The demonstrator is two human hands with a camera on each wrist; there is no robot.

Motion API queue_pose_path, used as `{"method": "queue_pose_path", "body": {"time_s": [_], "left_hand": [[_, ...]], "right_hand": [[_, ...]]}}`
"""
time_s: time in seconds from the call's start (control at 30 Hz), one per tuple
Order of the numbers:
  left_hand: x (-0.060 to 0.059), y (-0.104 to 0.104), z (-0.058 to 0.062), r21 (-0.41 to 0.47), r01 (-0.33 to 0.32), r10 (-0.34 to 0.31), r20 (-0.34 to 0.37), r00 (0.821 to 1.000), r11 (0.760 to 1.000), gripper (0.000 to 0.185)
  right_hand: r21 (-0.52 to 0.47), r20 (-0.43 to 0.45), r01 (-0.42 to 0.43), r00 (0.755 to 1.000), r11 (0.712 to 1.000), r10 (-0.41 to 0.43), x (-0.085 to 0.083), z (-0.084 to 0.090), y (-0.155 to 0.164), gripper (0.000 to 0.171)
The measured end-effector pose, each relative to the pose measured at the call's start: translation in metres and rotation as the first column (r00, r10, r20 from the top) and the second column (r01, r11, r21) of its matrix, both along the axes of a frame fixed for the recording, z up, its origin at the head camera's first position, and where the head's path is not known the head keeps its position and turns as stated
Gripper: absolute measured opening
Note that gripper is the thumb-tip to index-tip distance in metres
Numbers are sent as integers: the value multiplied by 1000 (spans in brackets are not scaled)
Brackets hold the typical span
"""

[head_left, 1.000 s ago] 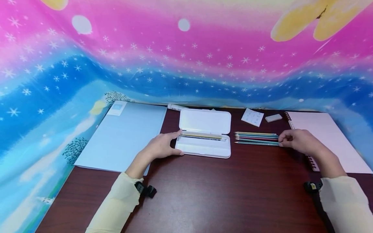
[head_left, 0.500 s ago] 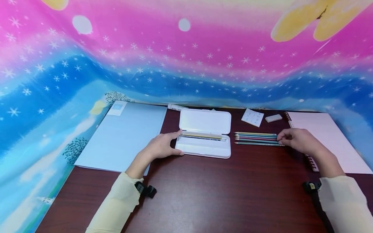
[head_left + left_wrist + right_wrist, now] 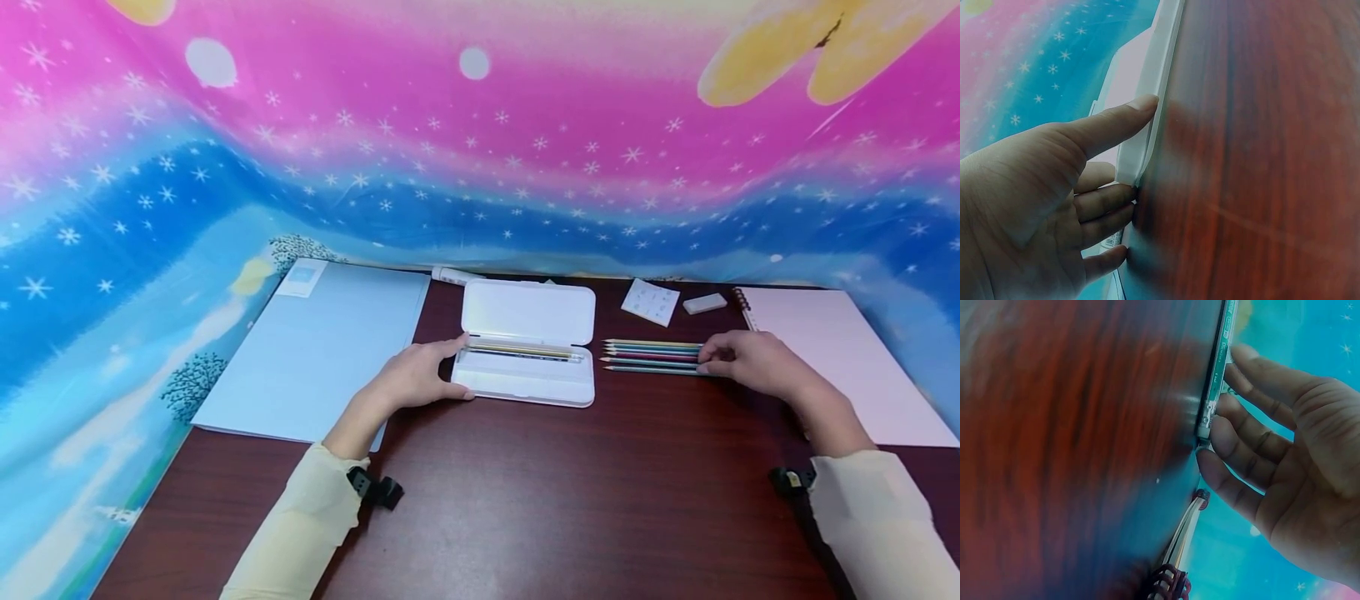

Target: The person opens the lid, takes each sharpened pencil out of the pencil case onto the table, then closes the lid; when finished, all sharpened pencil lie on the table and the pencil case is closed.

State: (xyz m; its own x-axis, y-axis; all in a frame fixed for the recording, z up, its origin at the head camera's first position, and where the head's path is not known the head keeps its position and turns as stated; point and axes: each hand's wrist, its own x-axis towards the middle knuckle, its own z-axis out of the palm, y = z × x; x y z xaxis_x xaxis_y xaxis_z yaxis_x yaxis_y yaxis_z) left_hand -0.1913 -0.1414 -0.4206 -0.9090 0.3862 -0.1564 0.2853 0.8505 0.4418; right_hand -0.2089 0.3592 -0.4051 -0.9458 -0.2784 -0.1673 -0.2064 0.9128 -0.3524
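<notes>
Head view: pencils (image 3: 651, 356) touch right hand (image 3: 750, 364).

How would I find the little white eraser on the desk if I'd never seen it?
Start at the open white plastic pencil case in the middle of the dark wooden desk and look right, past the row of coloured pencils. Behind them, by the pink spiral notebook, lies the small white eraser block. Unlike the flat printed white card beside it, it is plain and thick.
</notes>
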Motion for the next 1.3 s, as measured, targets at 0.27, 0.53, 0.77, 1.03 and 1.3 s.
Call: {"method": "queue_pose_path", "body": {"time_s": [0.27, 0.53, 0.77, 1.03, 1.3], "left_hand": [[-1, -1, 0, 7, 3, -3, -2, 1000, 1000, 96], [-1, 0, -1, 8, 4, -4, -2, 1000, 1000, 96], [0, 0, 0, 6, 6, -6, -5, 1000, 1000, 97], [0, -1, 0, 5, 11, -11, -5, 1000, 1000, 96], [0, -1, 0, 8, 1, -1, -6, 1000, 1000, 96]], "right_hand": [[41, 9, -4, 1000, 999, 4, -3, 0, -4, 10], [41, -19, 7, 1000, 999, -6, -4, 2, -4, 7], [-42, -150, -60, 987, 997, 53, -4, 11, -30, 12], [-124, -173, -166, 975, 978, 143, -11, 16, -98, 16], [-152, -100, -251, 966, 956, 238, -13, 9, -157, 22]]}}
